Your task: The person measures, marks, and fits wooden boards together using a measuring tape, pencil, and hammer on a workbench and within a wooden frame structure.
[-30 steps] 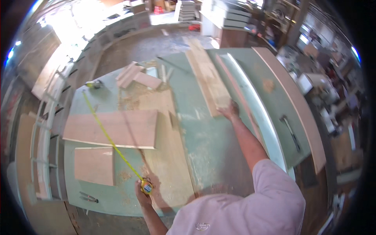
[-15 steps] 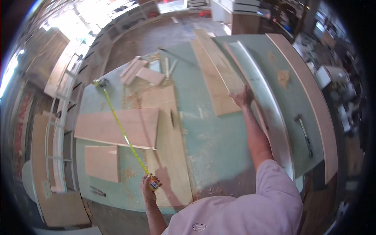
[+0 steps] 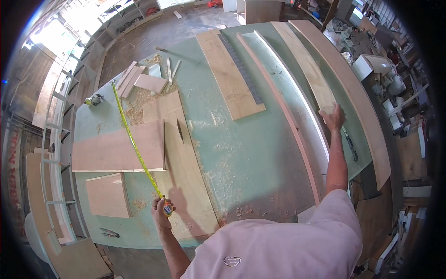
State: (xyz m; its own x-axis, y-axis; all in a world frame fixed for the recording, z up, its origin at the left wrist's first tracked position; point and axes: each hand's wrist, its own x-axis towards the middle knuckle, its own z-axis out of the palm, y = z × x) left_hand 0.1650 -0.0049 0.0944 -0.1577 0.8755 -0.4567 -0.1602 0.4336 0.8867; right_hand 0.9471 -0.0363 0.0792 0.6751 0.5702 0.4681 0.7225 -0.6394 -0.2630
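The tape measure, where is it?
In the head view, the tape measure is in the left hand, low and left of centre, its yellow blade stretched over a pinkish board.

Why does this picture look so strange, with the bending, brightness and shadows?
Head view: the long pinkish board at the right bows in a curve, a fisheye effect; head view: glare washes out the upper left; head view: a dark shadow falls beside the left hand, on the pale plywood sheet; head view: the corners go black.

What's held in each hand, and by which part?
Left hand: rounded yellow tape measure, by its case. Right hand: long pale wooden board, by its near end.
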